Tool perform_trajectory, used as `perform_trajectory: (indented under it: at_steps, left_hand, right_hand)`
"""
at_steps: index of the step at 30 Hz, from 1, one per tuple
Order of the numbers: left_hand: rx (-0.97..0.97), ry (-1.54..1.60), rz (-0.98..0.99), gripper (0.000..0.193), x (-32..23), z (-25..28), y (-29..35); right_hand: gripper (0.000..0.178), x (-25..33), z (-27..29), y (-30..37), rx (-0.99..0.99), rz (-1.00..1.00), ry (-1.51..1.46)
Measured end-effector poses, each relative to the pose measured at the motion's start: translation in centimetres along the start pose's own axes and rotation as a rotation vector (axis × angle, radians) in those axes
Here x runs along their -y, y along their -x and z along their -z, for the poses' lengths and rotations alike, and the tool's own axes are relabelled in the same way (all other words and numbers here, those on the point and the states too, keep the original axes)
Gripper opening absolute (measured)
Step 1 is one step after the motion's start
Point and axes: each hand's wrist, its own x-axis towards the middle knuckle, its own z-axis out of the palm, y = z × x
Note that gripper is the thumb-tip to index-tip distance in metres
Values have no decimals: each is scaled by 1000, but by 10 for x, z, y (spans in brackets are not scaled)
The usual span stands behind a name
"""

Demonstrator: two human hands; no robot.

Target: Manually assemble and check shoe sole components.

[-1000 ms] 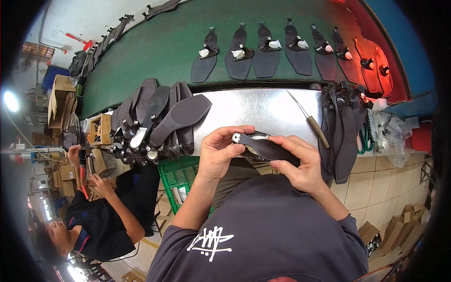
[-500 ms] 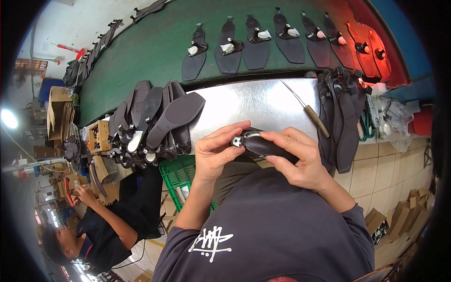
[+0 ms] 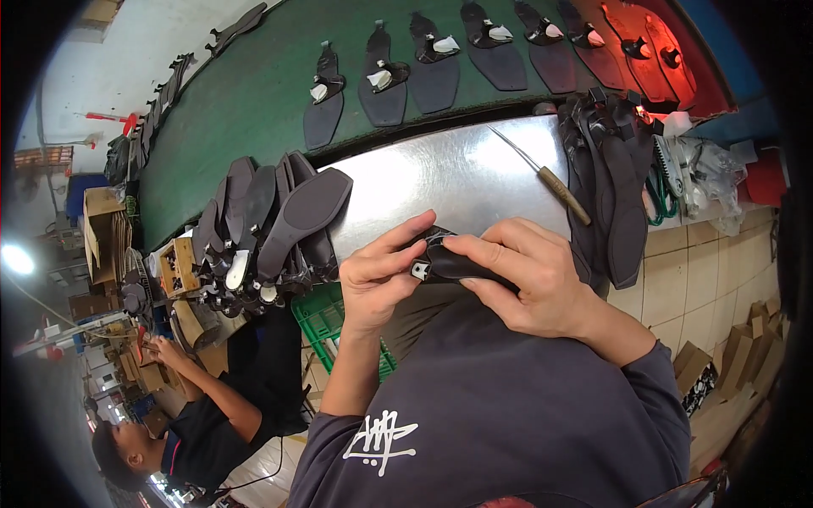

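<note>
Between my two hands, in front of my body, is a dark sandal (image 3: 461,266) with a small white-and-metal piece showing at its left end. My left hand (image 3: 373,279) is closed round that end, its fingers on the black strap. My right hand (image 3: 538,275) grips the body of it, with the index fingertip pressed on the strap near the left fingers. The underside is hidden by my hands. Beyond them, on a shiny metal worktop (image 3: 423,182), lies an awl (image 3: 562,193) with a wooden handle and a thin metal shaft.
Dark sandals are piled at the left (image 3: 305,212), and more hang over the right edge (image 3: 625,220). A row of soles with straps (image 3: 432,80) lies on the green bench (image 3: 254,110). Below left are a green crate (image 3: 318,317) and a co-worker (image 3: 212,423) holding a red-handled tool.
My left fingers have shifted onto the strap and the sandal has tilted slightly. My right index finger has slid left towards them. The view has shifted a little.
</note>
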Motion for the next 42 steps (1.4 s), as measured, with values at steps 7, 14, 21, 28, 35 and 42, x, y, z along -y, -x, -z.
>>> perform_trajectory:
  at_steps: [7,14,21,28,35,42]
  left_hand:
    - [-24,-95,33,49,-5,-12,-2]
    - [-68,-96,256,46,-6,-18,-6]
    - [-158,34,407,46,3,-21,-1]
    - [-203,33,484,45,-1,-25,-2]
    - [-244,15,554,39,-1,-18,-5]
    - [-295,-2,539,38,0,-24,-9]
  right_hand:
    - [43,1,0,-3,41,-41,45]
    - [37,-22,-10,3,67,-300,-308]
    - [17,-24,-20,7,41,-370,-327]
    - [16,-23,-13,3,167,-121,29]
    - [27,-30,-9,1,294,-139,-170]
    - [25,-30,-23,10,152,-207,-129]
